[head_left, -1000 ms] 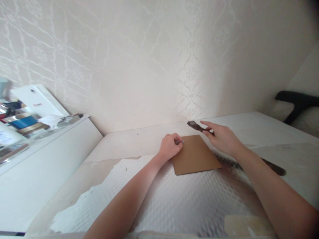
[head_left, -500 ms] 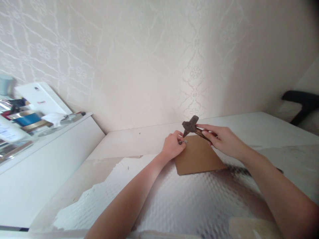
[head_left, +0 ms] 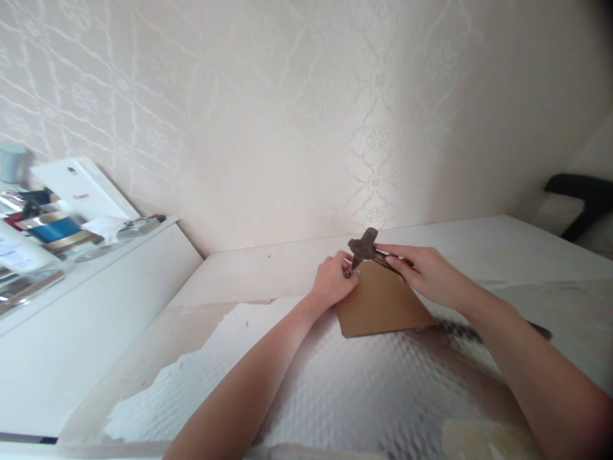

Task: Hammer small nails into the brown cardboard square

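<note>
A brown square board point(head_left: 380, 303) lies flat on a sheet of bubble wrap point(head_left: 345, 390) on a white table point(head_left: 268, 271). My left hand point(head_left: 331, 281) is closed in a pinch at the board's far left corner, on a small metal piece point(head_left: 352, 273) that looks like a nail. My right hand point(head_left: 426, 273) grips the handle of a small rusty hammer point(head_left: 364, 246). The hammer's head hangs just above the pinched piece, pointing down at it.
A patterned wall point(head_left: 287, 115) rises right behind the table. At the left stands a lower white cabinet point(head_left: 90, 281) with jars, a white box point(head_left: 81, 188) and other clutter on top. A dark chair arm point(head_left: 582, 191) shows at the far right.
My right hand has lifted the hammer off the table and swung its head over toward my left hand, then lowered it onto the pinched piece. My left hand has kept its place.
</note>
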The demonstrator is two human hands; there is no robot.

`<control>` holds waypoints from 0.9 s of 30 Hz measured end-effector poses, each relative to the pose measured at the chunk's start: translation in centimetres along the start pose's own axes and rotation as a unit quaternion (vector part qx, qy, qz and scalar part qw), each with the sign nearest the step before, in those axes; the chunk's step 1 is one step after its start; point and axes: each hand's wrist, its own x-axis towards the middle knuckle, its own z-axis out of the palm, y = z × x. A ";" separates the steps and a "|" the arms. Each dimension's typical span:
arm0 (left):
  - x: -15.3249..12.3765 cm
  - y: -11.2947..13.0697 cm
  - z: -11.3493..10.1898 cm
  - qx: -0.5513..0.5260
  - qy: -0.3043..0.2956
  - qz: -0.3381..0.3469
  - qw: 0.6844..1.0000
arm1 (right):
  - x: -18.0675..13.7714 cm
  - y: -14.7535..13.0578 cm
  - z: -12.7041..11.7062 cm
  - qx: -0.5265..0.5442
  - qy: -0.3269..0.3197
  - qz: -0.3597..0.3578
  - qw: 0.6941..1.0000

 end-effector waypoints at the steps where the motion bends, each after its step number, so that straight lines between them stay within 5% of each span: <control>1: 0.0 0.0 0.0 0.001 0.001 0.000 1.000 | 0.0 0.0 0.0 -0.001 0.002 0.000 1.000; 27: 0.0 -0.2 0.1 0.020 0.005 0.019 1.000 | 0.0 0.3 0.1 0.008 0.017 -0.025 1.000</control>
